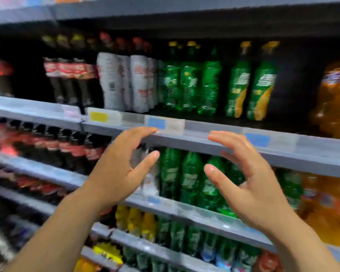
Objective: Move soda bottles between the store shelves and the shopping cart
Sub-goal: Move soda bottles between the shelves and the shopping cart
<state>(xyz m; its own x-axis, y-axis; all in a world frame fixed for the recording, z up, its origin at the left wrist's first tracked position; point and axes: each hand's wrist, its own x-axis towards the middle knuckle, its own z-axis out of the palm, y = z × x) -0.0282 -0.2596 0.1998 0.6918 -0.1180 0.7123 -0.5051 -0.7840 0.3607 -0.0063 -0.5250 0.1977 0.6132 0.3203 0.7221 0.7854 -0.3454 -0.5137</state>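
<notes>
Both my hands are raised in front of the store shelves, holding nothing. My left hand [122,169] has its fingers spread and loosely bent, fingertips near the grey shelf edge [200,142]. My right hand [249,183] mirrors it, palm turned inward. Between and behind them stands a row of green soda bottles [190,177] on the middle shelf. More green bottles [190,83] stand on the shelf above, next to white-labelled bottles [124,81] and dark cola bottles [71,77]. The picture is blurred by motion. No shopping cart is in view.
Orange soda bottles [336,99] fill the right side on two shelves. Dark cola bottles with red labels [53,146] line the middle shelf at left. Yellow and green bottles [141,224] sit on lower shelves. Price tags [157,122] run along the shelf edges.
</notes>
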